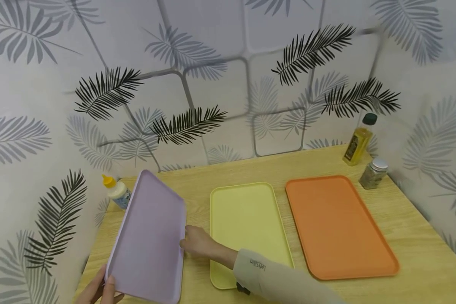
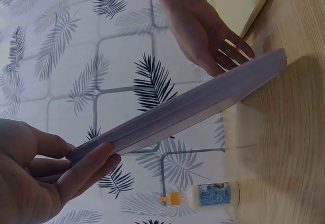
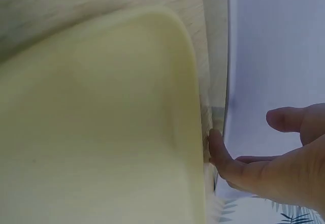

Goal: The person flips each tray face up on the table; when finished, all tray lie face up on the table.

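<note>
A purple tray (image 1: 152, 240) is tilted up on the left of the table, its left side raised and its right edge low. My left hand (image 1: 99, 289) pinches its near left corner, thumb on one face and fingers on the other, as the left wrist view also shows. At the opposite long edge is my right hand (image 1: 199, 242), its fingertips right at the rim. In the right wrist view the thumb (image 3: 285, 120) stands apart from the fingers, in front of the tray's face. A yellow tray (image 1: 247, 215) lies flat under the right forearm.
An orange tray (image 1: 338, 223) lies flat at the right. Behind it stand a bottle of yellow oil (image 1: 359, 143) and a small glass jar (image 1: 373, 174) with a silver lid. A white bottle (image 1: 119, 195) with a yellow nozzle stands behind the purple tray. Patterned walls border the wooden table.
</note>
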Available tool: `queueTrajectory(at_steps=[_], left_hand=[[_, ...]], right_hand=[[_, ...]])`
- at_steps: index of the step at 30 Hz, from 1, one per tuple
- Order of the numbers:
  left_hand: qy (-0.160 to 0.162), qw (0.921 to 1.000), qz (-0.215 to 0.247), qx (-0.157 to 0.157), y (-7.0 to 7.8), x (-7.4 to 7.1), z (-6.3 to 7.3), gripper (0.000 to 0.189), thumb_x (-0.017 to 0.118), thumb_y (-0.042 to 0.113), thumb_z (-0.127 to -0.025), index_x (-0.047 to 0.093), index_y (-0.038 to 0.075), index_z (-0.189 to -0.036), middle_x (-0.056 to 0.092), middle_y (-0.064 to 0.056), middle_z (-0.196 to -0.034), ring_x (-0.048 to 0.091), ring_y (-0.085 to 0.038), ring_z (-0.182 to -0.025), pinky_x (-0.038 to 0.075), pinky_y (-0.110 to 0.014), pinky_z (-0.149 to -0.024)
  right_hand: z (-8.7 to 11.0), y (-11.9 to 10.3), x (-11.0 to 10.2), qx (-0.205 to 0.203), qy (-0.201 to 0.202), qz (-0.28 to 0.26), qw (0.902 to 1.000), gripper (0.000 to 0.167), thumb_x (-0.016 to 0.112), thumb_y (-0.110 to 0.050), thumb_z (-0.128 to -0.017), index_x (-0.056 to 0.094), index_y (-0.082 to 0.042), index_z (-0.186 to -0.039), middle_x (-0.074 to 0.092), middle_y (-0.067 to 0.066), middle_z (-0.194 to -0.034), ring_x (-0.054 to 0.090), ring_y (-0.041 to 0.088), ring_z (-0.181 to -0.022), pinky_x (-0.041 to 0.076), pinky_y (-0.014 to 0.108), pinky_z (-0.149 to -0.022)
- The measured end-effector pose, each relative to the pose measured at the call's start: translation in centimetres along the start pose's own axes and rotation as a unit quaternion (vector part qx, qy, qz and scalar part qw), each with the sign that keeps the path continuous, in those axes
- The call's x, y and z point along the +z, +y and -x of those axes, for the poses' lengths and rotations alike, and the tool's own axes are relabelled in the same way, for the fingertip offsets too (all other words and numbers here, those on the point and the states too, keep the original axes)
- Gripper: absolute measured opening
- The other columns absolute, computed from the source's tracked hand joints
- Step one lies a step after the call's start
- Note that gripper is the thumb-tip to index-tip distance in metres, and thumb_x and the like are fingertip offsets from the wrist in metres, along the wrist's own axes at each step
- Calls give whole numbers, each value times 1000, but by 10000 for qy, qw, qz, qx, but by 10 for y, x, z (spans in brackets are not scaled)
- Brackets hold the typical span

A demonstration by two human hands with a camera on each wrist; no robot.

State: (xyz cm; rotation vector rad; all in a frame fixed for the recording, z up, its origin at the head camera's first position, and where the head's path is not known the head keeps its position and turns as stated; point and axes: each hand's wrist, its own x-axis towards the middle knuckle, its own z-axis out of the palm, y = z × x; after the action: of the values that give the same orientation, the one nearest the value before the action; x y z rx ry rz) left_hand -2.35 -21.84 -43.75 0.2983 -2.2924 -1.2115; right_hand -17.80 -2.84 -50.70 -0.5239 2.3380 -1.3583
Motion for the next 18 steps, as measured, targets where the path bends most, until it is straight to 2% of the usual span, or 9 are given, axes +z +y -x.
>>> queueTrajectory(at_steps=[1, 3, 4, 9, 11, 12, 14, 15, 18], left_hand=[[128, 9981, 124, -590, 2, 2, -1, 38, 50, 6, -98, 51, -13, -130, 57, -38, -112, 51, 17, -77, 55, -16, -54], [198, 9943, 240, -1020, 1, 2, -3, 40, 49, 10, -98, 50, -10, -133, 55, -39, -117, 51, 17, -75, 55, -18, -53], [209, 9930, 269, -1131, -1, 1, -4, 41, 48, 12, -99, 50, -10, -133, 54, -39, -118, 51, 17, -74, 55, -19, -52], [271, 9843, 890, -1502, -17, -5, -11, 45, 53, 20, -98, 51, -8, -133, 68, -3, -98, 59, 8, -72, 57, -26, -52], [212, 9785, 1127, -1713, -25, -10, -15, 45, 55, 20, -97, 51, -7, -134, 64, 14, -91, 62, 4, -72, 58, -29, -54], [116, 9756, 1215, -1823, -29, -13, -17, 47, 55, 20, -97, 50, -6, -135, 64, 15, -90, 63, 3, -73, 59, -31, -55], [-318, 9715, 1171, -2036, -35, -20, -22, 49, 51, 22, -99, 44, -6, -140, 64, 8, -96, 63, 1, -75, 59, -36, -60], [-456, 9688, 1257, -2088, -38, -23, -24, 52, 51, 24, -100, 41, -6, -141, 62, 16, -93, 63, 1, -77, 59, -38, -62], [-656, 9651, 1288, -2186, -43, -28, -27, 58, 50, 31, -100, 36, -6, -144, 62, 13, -97, 63, 3, -79, 59, -40, -65]], right_hand=[[1, -1, 0, 12, 5, -4, 10000, 56, 54, -8, -90, 38, 17, -137, 54, 4, -65, 32, 5, -39, 28, 17, -35], [3, -2, -1, 27, 35, -15, 10000, 56, 55, -7, -88, 39, 17, -136, 59, 12, -80, 36, 7, -43, 31, 18, -39], [3, -2, -1, 39, 93, 7, 9999, 56, 55, -7, -87, 40, 17, -136, 62, 16, -93, 42, 8, -49, 36, 18, -44], [1, 5, 0, 15, 412, -493, 9979, 57, 59, -4, -84, 43, 16, -134, 62, 25, -112, 61, 18, -77, 52, 25, -63], [-1, 8, 0, 9, 521, -854, 9950, 53, 62, -2, -83, 47, 15, -130, 63, 23, -107, 64, 21, -79, 56, 28, -65], [-2, 9, -1, 4, 572, -999, 9933, 51, 63, -1, -83, 48, 14, -129, 61, 24, -113, 65, 22, -85, 57, 30, -71], [-3, 11, -3, 23, 573, -1319, 9896, 48, 65, 3, -82, 51, 12, -127, 64, 20, -103, 67, 19, -75, 58, 29, -63], [-3, 10, -4, 37, 596, -1350, 9890, 46, 66, 5, -82, 52, 11, -125, 64, 18, -97, 66, 18, -71, 59, 30, -63], [-4, 11, -7, 100, 647, -1515, 9863, 51, 68, 11, -79, 51, 12, -127, 65, 16, -90, 68, 21, -67, 60, 34, -62]])
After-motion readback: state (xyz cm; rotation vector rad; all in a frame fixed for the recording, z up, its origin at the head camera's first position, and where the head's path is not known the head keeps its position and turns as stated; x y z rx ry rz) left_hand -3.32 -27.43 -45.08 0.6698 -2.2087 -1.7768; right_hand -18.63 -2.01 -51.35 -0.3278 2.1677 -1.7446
